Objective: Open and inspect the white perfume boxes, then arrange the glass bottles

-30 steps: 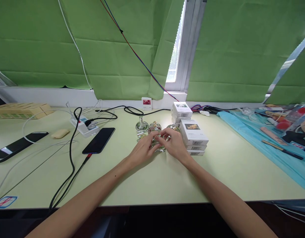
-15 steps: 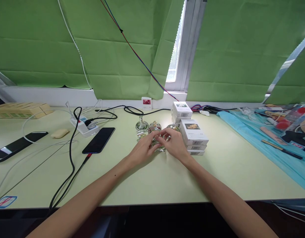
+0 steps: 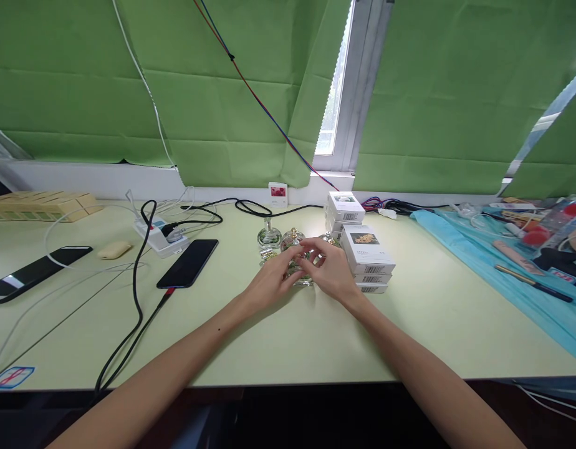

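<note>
Several small round glass perfume bottles stand close together at the middle of the table. My left hand [image 3: 271, 274] curves round the left side of the nearest bottle [image 3: 303, 282], its fingers bent in. From the right, my right hand [image 3: 333, 272] closes on the same bottle, and the fingertips of both hands meet at its top. The fingers hide most of that bottle. Behind my hands are a clear bottle [image 3: 268, 236] and one with a gold-coloured top [image 3: 293, 237]. A shiny cap-like piece [image 3: 268, 254] lies beside my left hand.
White boxes [image 3: 368, 249] are stacked right beside my right hand, with another stack [image 3: 345, 206] behind. A phone [image 3: 188, 263] with a cable, a power strip [image 3: 164, 240] and black cords lie left. Blue sheeting [image 3: 484, 265] with clutter covers the right side.
My right fingers have shifted slightly over the top of the bottle. Both hands otherwise stay in place, and the view has moved a little.
</note>
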Demonstrator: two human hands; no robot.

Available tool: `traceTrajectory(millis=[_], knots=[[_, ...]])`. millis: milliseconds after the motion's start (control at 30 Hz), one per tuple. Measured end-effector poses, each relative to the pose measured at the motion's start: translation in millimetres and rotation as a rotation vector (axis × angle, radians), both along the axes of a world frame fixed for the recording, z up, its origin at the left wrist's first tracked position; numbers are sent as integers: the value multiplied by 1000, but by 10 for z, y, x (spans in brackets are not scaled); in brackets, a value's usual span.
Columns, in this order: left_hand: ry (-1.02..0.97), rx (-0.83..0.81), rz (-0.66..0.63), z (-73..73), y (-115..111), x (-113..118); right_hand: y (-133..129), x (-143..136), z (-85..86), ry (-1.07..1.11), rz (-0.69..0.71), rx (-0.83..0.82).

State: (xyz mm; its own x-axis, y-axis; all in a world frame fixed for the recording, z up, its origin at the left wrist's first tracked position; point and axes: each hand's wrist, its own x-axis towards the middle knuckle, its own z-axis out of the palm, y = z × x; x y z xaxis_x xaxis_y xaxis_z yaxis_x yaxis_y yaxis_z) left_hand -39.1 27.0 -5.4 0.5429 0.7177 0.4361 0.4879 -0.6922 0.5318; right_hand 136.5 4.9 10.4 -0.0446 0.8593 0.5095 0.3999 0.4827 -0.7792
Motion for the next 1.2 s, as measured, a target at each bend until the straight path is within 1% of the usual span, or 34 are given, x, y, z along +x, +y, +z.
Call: traceTrajectory(millis=[300,600,900,1067,1200], knots=[[8,15,15,-11,-8,-5,-3,-8,13,9,-7,-8],[-24,-44,35,-65,9,-8,6,1,-5,-5,-24,-26],[-16,-62,31,-52,6,-2,4,-2,4,-30,-35,-8],[16,-11,30,-34,4,-3,-3,-5,13,-27,-34,-4],[24,-3,21,-1,-10,3,-1,-9,11,-24,-30,-2]])
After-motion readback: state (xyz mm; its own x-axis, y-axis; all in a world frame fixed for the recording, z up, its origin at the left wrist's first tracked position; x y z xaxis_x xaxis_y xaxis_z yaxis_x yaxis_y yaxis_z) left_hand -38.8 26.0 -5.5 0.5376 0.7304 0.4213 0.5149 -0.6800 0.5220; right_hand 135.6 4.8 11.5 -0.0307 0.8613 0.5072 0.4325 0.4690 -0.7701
